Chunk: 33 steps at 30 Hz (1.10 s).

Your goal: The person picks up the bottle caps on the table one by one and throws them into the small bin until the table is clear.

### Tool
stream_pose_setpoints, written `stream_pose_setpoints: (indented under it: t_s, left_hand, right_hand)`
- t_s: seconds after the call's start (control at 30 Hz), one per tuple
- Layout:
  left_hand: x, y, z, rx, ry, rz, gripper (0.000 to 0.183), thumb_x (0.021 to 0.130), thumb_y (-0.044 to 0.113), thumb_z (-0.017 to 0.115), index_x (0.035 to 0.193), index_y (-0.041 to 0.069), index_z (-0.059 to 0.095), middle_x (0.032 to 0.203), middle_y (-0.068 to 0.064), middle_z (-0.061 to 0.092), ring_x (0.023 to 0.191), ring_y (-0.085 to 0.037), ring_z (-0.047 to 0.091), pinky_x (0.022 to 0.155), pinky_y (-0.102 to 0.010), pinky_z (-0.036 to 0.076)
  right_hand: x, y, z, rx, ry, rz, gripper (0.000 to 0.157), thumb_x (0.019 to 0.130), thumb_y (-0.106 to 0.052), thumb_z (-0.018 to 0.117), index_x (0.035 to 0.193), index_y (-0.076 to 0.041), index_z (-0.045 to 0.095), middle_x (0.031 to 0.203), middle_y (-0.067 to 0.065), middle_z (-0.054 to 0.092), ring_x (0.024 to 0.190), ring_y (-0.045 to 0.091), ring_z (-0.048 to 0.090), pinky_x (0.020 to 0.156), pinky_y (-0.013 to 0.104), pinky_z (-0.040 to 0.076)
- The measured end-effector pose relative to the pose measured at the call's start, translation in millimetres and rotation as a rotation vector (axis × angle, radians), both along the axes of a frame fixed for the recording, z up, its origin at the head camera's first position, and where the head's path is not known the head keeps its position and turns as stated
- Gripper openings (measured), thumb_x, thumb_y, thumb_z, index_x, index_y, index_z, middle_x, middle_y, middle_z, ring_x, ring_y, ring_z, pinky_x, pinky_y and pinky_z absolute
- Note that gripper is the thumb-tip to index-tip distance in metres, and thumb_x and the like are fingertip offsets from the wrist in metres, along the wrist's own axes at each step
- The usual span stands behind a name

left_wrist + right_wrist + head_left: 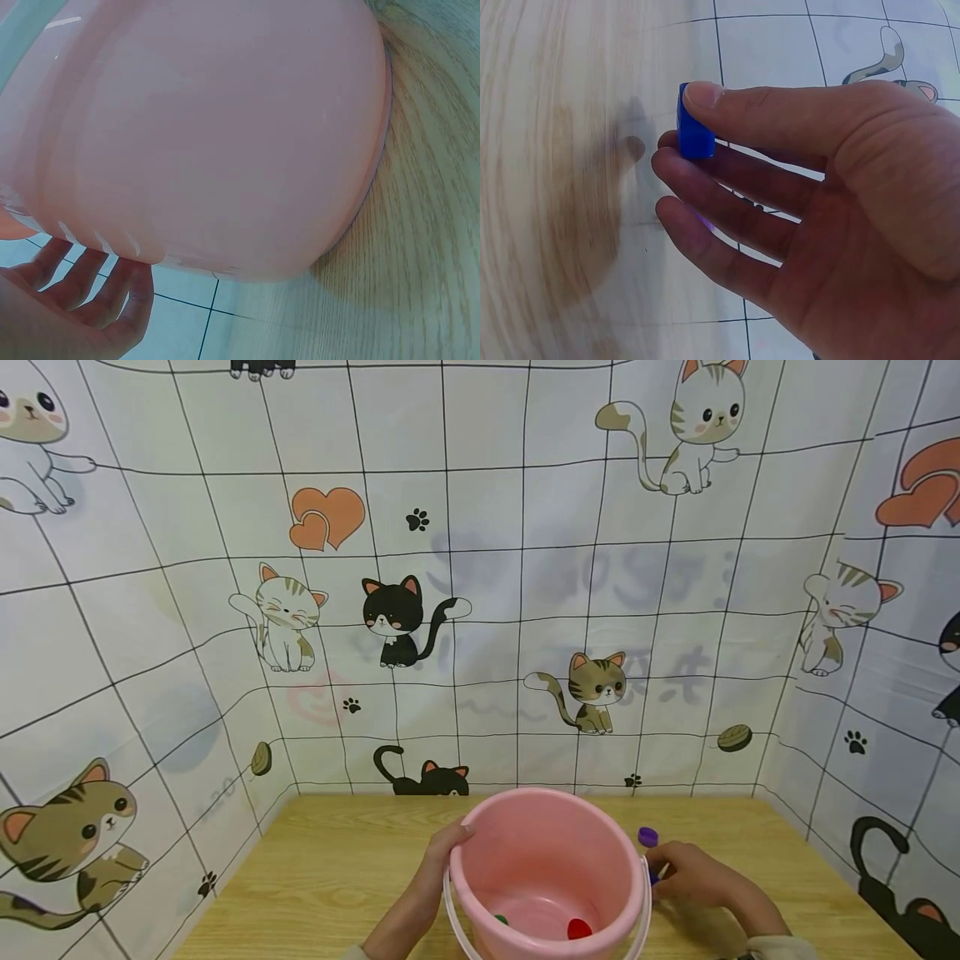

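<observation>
A pink bucket (pixel 551 852) stands upright on the wooden table, its white handle (pixel 456 914) hanging down around the near side. My left hand (pixel 429 872) holds the bucket's left rim, thumb over the edge; in the left wrist view the fingers (pixel 112 300) touch the outer wall. To the right of the bucket, my right hand (pixel 697 877) pinches a small blue bottle cap (pixel 697 131) between thumb and fingers, low over the tabletop. Inside the bucket lie a red piece (pixel 578 929) and a green piece (pixel 501 919), the green one partly hidden by the rim.
A purple cap (pixel 648 837) sits on the table (pixel 345 852) just beyond my right hand. White cloth walls (pixel 487 568) with a black grid and printed cats rise at the back and on both sides of the table.
</observation>
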State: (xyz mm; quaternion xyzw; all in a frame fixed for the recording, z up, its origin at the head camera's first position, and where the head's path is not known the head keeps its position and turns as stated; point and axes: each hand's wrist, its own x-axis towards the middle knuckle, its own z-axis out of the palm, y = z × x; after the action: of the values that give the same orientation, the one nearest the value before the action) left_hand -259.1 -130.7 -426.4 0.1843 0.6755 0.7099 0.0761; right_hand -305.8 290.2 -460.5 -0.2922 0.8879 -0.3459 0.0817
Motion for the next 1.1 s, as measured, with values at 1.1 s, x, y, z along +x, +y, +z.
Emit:
stream_pose_setpoints:
  t_s: [1.1]
  left_hand:
    - [-1.4,3,1.3,-0.013,-0.019,0.02,0.06,0.1,0.04,0.041,0.151,0.009,0.05,0.134,-0.018,0.064,0.114,-0.017,0.063,0.099,-0.029,0.047]
  right_hand:
    - [-3.2,10,18.7,0.023,-0.016,-0.048,0.025,0.09,-0.01,0.075,0.112,0.001,0.073,0.101,0.008,0.073,0.085,0.006,0.063,0.07,0.025,0.053]
